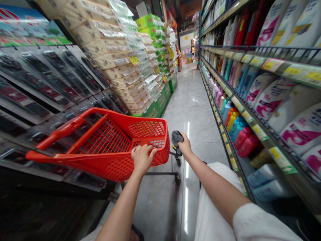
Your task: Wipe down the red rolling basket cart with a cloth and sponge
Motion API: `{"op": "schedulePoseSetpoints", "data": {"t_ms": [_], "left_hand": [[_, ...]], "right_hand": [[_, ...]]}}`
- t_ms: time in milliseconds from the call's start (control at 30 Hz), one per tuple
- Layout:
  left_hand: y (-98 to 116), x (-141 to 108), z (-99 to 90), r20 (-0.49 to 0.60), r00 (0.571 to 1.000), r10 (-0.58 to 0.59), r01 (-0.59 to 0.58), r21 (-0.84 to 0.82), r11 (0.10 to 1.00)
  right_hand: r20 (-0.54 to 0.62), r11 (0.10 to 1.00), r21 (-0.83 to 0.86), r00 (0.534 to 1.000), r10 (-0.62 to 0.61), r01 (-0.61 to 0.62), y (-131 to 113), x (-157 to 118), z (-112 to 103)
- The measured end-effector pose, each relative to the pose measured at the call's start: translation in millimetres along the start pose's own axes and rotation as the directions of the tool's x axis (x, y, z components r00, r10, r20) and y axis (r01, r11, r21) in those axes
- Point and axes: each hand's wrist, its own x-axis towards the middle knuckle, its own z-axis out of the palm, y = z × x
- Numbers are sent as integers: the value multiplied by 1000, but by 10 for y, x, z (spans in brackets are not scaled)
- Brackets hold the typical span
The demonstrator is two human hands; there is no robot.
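A red plastic shopping cart (100, 160) stands to the left of centre, its handle end at the left and its basket toward the middle. My left hand (142, 157) grips the near rim of the basket, with its fingers curled over the edge. The visible part of the basket holds no goods. My right hand (185, 146) is closed around a dark grey and black handheld device with a yellow band, which looks like a barcode scanner (177, 138). It is held just right of the basket's end, above the cart's wheels (178, 178).
Shelves of bottles (243, 142) line the right side, with price tags on the shelf edges. Packaged goods (47, 78) hang on the left, before tall stacks of tissue packs (120, 57). A grey tiled aisle floor (198, 117) runs ahead between them.
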Motion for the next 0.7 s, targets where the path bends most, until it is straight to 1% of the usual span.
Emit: {"op": "schedulePoseSetpoints", "data": {"t_ms": [33, 100, 133, 200, 233, 267, 300, 367, 433, 533, 600, 633, 700], "left_hand": [[-5, -19, -5, 2, 1000, 5, -5, 9, 1000], [-15, -52, -13, -1, 1000, 17, -17, 20, 1000], [-19, -64, -15, -5, 1000, 21, -21, 23, 1000], [-22, -73, -13, -11, 1000, 25, -24, 26, 999], [-20, -71, -11, -12, 1000, 24, -23, 28, 999], [-17, -66, -7, -12, 1000, 20, -20, 30, 999], [-13, -58, -2, -13, 1000, 15, -14, 30, 999], [-2, -40, 7, -18, 1000, 2, -2, 29, 1000], [9, -29, 13, -30, 1000, -3, 4, 30, 1000], [18, -33, 14, -39, 999, -1, 3, 34, 999], [21, -47, 9, -38, 999, -5, 6, 22, 1000], [22, -56, 6, -37, 999, -8, 8, 15, 1000], [24, -78, -5, -35, 999, -12, 13, 2, 1000]], "right_hand": [[76, 999, 31, 997, -16, 13, -10, 40, 78], [213, 989, 147, 977, -3, -29, -9, 81, 236], [251, 974, 214, 968, 19, -75, 4, 87, 302], [271, 934, 316, 959, 77, -164, 56, 70, 390], [257, 924, 333, 961, 103, -188, 94, 42, 415], [228, 927, 325, 967, 113, -185, 138, -2, 430], [191, 941, 300, 976, 103, -158, 184, -65, 439], [111, 969, 238, 993, 41, -67, 269, -235, 450], [61, 981, 192, 998, -31, 19, 324, -424, 455], [68, 983, 153, 991, -114, 103, 330, -603, 435], [80, 980, 139, 985, -152, 140, 295, -595, 407], [72, 980, 143, 986, -149, 137, 271, -551, 394], [-5, 983, 153, 995, -100, 99, 217, -398, 385]]}}
